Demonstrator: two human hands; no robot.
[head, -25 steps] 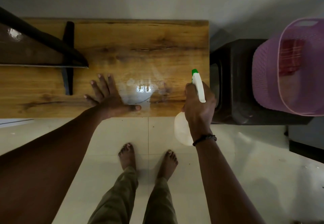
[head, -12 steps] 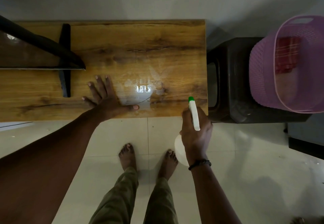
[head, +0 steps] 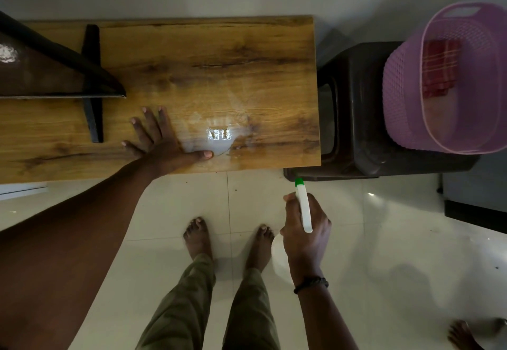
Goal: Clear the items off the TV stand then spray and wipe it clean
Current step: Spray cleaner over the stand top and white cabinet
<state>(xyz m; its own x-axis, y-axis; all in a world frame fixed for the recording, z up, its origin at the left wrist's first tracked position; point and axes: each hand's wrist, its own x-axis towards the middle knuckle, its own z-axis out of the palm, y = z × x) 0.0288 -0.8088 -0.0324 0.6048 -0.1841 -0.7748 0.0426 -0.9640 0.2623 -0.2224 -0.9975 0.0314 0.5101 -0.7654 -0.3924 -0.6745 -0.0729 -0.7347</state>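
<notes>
With left hand (head: 162, 144) flat, fingers spread, at front edge of TV stand (head: 247, 48) beside wet patch (head: 214, 135), and right hand (head: 304, 229) curled round spray bottle (head: 304, 207) just off front right corner: park bottle, take red cloth (head: 439, 67) from basket (head: 406, 108), wipe patch outward before drying

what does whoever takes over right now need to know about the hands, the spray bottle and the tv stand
Left hand: flat on the TV stand near its front edge, fingers spread, beside a wet patch.
Right hand: grips the spray bottle over the floor, off the stand's right front corner, nozzle towards the stand.
Done: no loose items show on the top, only the TV at its left end; the sheen suggests it has been sprayed.
Left: wiping. Neither hand holds a cloth; a red checked cloth lies in the purple basket on the dark stool, probably the one to fetch.
</notes>
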